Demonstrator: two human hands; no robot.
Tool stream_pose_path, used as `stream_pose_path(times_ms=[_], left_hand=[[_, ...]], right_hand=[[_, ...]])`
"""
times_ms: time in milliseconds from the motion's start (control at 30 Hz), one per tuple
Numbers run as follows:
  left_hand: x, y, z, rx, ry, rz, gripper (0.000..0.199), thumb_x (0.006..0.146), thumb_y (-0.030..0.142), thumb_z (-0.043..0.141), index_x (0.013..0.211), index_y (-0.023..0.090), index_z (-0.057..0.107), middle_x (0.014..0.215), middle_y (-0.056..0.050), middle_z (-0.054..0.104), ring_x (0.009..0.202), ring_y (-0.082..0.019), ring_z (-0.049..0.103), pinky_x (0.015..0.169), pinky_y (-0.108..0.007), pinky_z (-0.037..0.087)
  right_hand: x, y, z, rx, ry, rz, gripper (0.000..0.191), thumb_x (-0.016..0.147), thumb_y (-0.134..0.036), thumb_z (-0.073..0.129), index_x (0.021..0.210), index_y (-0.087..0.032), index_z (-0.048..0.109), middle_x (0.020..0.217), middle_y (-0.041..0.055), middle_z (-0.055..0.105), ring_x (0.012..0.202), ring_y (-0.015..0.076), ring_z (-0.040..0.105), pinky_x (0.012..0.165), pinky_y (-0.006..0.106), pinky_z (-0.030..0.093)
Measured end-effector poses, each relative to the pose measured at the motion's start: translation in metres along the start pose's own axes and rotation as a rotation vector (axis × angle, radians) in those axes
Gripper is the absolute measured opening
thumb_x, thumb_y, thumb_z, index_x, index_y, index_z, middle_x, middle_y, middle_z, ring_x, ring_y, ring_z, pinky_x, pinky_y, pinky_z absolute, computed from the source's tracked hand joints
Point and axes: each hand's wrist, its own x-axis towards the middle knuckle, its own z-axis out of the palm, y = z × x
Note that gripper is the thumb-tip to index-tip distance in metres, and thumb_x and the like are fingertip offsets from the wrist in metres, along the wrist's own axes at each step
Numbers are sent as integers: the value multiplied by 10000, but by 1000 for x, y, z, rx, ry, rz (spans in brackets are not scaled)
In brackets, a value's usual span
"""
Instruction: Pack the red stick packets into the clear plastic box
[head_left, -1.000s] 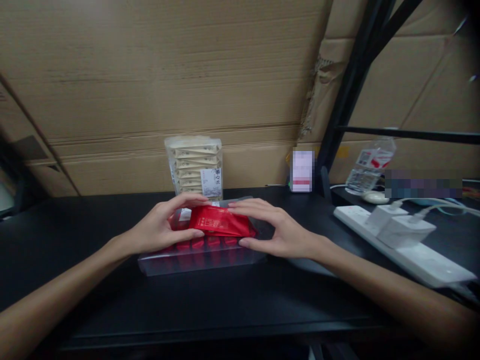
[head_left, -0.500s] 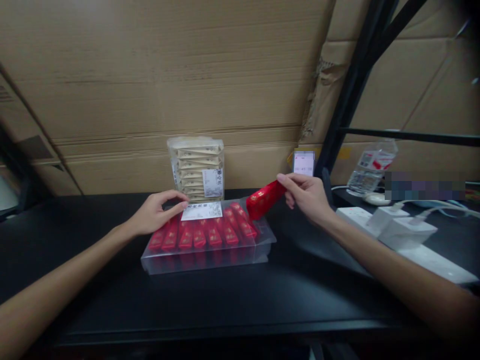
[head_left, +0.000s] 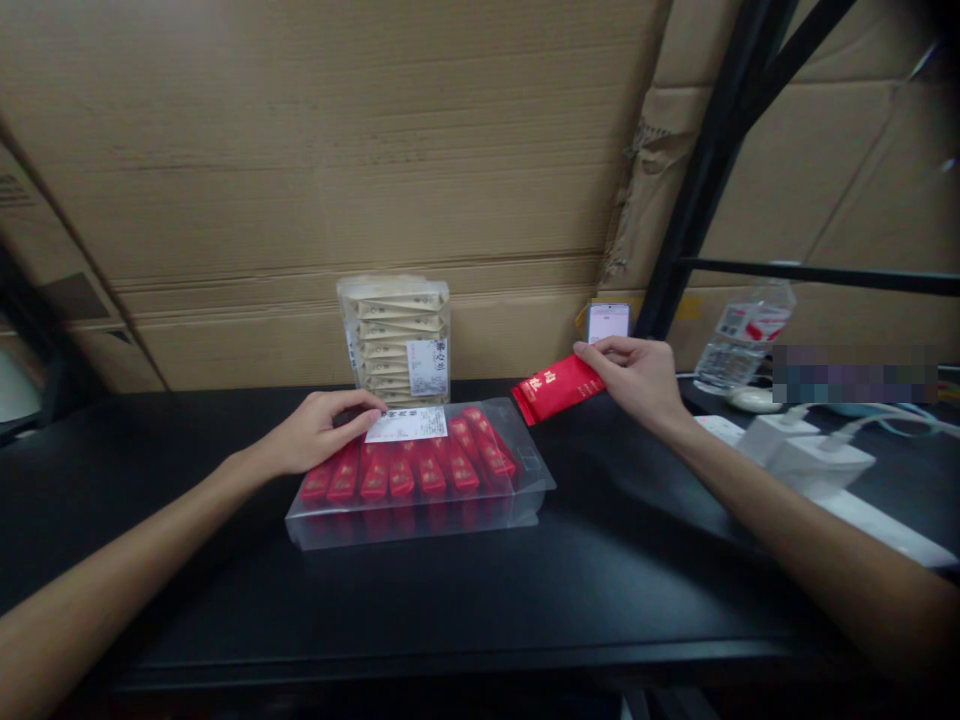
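A clear plastic bag [head_left: 420, 522] with several red packets in it lies on the black table [head_left: 465, 610]; a white label [head_left: 406, 425] is on its top. My left hand [head_left: 319, 430] pinches the bag's back left edge beside the label. To the right of the bag, my right hand [head_left: 641, 375] holds a single red packet [head_left: 559, 389] by one end, in the air above the table. Gold characters show on this packet. Behind the red packets' bag stands an upright clear bag of cream packets [head_left: 397, 330], also labelled.
A phone [head_left: 608, 320] leans at the back, behind my right hand. On the right are a water bottle [head_left: 746, 335], a white power strip [head_left: 892, 530] with chargers [head_left: 817, 455], and cables. Cardboard [head_left: 337, 150] and a black metal frame [head_left: 705, 180] stand behind.
My right hand has moved to the right with the red packet, which is now clear of the bag and turned with its printed face showing. My left hand has barely moved.
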Motion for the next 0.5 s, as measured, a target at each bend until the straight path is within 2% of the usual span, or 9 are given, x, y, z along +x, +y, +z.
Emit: stream_pose_path(times_ms=[167,333,400,500], left_hand=[[1,3,-1,17,-4,-4,346,1043,435,500,1179,203,718,1160,-71,771,1014,-232,732,892,-354,568],[1,2,-1,33,-2,10,347,1043,421,491,1182,196,715,1164,-79,770,1032,-236,729,907,-358,569],[1,1,0,30,-4,11,342,1045,418,492,1185,198,714,1165,-77,769,1032,-235,730,909,-358,566],[1,-1,0,23,-6,6,332,1047,415,500,1196,207,711,1176,-71,767,1041,-237,728,906,-358,562]], right_hand=[[-7,0,8,32,-340,135,358,800,-526,783,746,-172,767,687,60,733,539,151,580,498,281,404],[-22,1,22,73,-561,285,448,877,-623,684,827,-182,743,456,-19,557,331,85,391,324,235,195],[-24,1,22,121,-628,338,439,891,-610,679,857,-176,735,460,-9,575,332,92,453,301,214,220],[-23,0,20,222,-708,423,392,881,-527,718,999,-155,754,629,47,707,437,120,605,325,193,372]])
